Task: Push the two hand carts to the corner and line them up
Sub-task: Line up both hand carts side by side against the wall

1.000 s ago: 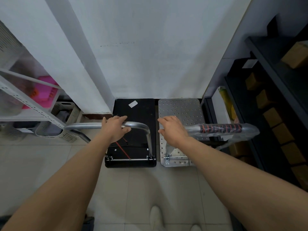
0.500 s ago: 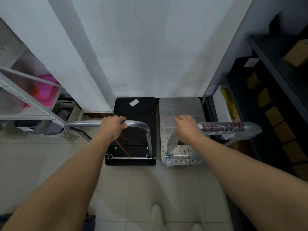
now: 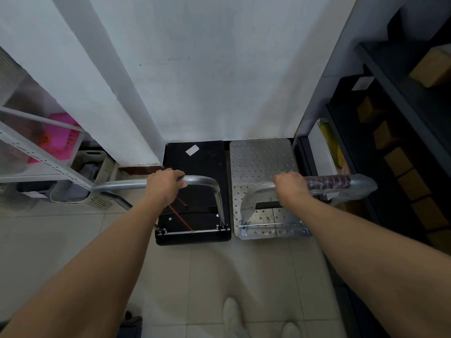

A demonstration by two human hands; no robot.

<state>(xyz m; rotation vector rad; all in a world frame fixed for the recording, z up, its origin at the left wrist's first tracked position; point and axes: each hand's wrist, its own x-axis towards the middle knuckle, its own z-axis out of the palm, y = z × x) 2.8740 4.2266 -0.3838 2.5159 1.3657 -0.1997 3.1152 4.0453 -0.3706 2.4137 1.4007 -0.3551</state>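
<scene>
1. Both arms reach forward and down, almost straight, with the backs of the hands facing up.
2. The left hand (image 3: 166, 185) wraps its fingers over the bare metal handle (image 3: 205, 179), just left of the handle's right-hand bend.
3. The right hand (image 3: 291, 189) curls round the plastic-wrapped handle (image 3: 341, 182), just right of its left-hand bend. A red-and-black grip runs on to the right of this hand.
4. The black cart (image 3: 195, 164) lies below and beyond the left hand. Its long axis points away from the person, and its far end reaches the foot of the white wall (image 3: 219, 81).
5. The silver perforated cart (image 3: 261, 162) lies below and beyond the right hand, parallel to the black cart and just beside it. A narrow gap separates them, and their near edges are about level.
6. Both handle bars run crosswise, rising from the carts' near ends.
7. A dark shelf (image 3: 400, 98) with brown boxes stands right of the right hand. A white rack (image 3: 36, 152) stands left of the left hand.
</scene>
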